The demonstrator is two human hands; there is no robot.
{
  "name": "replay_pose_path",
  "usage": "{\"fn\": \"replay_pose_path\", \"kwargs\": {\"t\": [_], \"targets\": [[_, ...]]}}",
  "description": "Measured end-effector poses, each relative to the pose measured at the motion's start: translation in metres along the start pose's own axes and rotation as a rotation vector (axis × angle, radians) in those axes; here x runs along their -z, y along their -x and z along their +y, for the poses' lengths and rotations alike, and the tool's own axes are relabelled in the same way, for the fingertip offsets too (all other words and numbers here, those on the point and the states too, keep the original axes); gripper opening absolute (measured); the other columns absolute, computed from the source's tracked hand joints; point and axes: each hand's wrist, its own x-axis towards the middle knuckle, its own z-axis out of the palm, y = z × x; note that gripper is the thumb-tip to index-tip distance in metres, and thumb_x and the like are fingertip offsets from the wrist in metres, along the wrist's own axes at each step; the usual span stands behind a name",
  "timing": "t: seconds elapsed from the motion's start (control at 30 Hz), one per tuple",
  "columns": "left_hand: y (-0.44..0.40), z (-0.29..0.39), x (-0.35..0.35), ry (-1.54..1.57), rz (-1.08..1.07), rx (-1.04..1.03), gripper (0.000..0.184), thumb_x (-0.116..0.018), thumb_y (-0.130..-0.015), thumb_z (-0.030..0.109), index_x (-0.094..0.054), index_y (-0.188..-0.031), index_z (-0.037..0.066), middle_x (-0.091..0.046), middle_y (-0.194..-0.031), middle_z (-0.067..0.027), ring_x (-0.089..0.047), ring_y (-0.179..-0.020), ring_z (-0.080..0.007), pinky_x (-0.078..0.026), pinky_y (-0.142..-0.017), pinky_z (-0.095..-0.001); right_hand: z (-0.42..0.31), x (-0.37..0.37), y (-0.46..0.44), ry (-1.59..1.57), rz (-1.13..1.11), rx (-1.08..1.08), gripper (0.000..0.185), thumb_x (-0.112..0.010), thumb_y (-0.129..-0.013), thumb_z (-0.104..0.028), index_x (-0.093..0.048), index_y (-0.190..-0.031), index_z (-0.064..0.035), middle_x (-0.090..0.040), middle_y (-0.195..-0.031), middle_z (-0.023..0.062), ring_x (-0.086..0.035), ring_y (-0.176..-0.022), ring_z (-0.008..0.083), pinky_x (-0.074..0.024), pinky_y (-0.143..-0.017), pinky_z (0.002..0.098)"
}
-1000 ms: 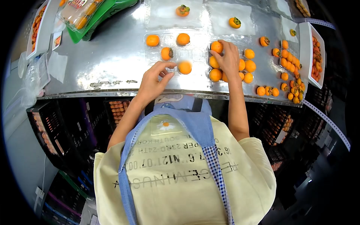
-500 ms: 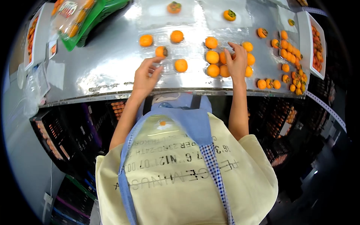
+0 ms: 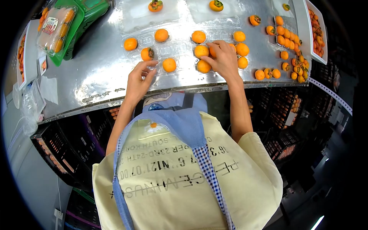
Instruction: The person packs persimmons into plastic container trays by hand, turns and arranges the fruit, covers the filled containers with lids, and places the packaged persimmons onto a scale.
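Observation:
My right hand (image 3: 224,59) is over a clear tray that holds several orange persimmons (image 3: 199,36); its curved fingers are around a persimmon (image 3: 213,51) in the middle. Beside a second clear tray (image 3: 165,50), my left hand (image 3: 141,76) has its fingers apart and holds nothing. Its fingertips are just below a persimmon (image 3: 147,54) whose leafy top faces sideways. Three more persimmons, one of them at the tray's lower right (image 3: 169,65), lie in that tray.
White boxes of small fruit stand at the left (image 3: 25,57) and right (image 3: 322,34). A packed fruit tray (image 3: 57,28) leans on a green holder (image 3: 86,19). Loose persimmons (image 3: 259,74) lie at the right. Dark crates (image 3: 57,149) are below the metal table (image 3: 96,69).
The whole view has shifted, with the table's contents farther left. My right hand has moved from the right side of its tray to the middle persimmons. My left hand remains beside its tray.

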Motion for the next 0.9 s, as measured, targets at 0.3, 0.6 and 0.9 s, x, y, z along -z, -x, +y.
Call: {"fn": "replay_pose_path", "kwargs": {"t": [0.3, 0.6, 0.9], "targets": [[0.004, -0.002, 0.0, 0.003, 0.01, 0.014, 0.024, -0.062, -0.084, 0.006, -0.063, -0.108, 0.005, -0.064, -0.099, -0.0061, -0.057, -0.073, -0.0137, -0.048, -0.067, -0.026, -0.017, -0.011, -0.004, 0.112, -0.026, -0.043, 0.037, -0.078, -0.062, -0.029, -0.068, -0.089, -0.0058, -0.054, -0.095, 0.0082, -0.05, -0.094, 0.0262, -0.0388, -0.081, 0.0395], [0.005, -0.001, 0.002, -0.021, 0.004, 0.009, 0.023, -0.061, -0.084, 0.006, -0.063, -0.107, 0.004, -0.064, -0.099, -0.0068, -0.057, -0.073, -0.0142, -0.048, -0.066, -0.0263, -0.006, -0.013, -0.001, 0.073, 0.006, 0.054, 0.039, -0.076, -0.064, -0.032, -0.068, -0.088, -0.0028, -0.056, -0.111, 0.0108, -0.049, -0.103, 0.028, -0.0386, -0.086, 0.0396], [-0.001, 0.026, -0.004, 0.035, -0.064, -0.061, 0.029, -0.062, -0.085, 0.007, -0.06, -0.114, 0.005, -0.063, -0.106, -0.0046, -0.059, -0.079, -0.012, -0.05, -0.072, -0.0256, -0.027, 0.006, 0.01, -1.258, 0.035, -0.519, 0.044, -0.058, -0.09, -0.035, -0.057, -0.115, 0.0014, -0.062, -0.111, 0.0137, -0.061, -0.093, 0.0207, -0.0497, -0.078, 0.0324]]}}
